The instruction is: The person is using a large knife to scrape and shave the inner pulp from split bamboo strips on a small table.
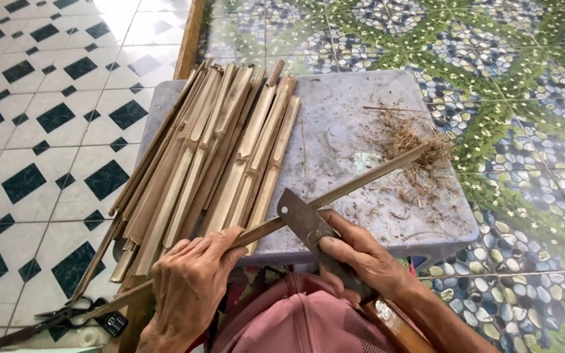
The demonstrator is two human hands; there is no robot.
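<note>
The left hand (pixel 191 284) clamps a long thin brown bamboo strip (pixel 335 194) near its near end; the right hand (pixel 361 255) grips a broad dark metal knife (pixel 302 219), its blade resting against the strip. The strip slants across a grey plastic stool (pixel 341 104), right of a pile of split bamboo slats (pixel 210 157). Dry shavings (pixel 413 140) lie far right.
</note>
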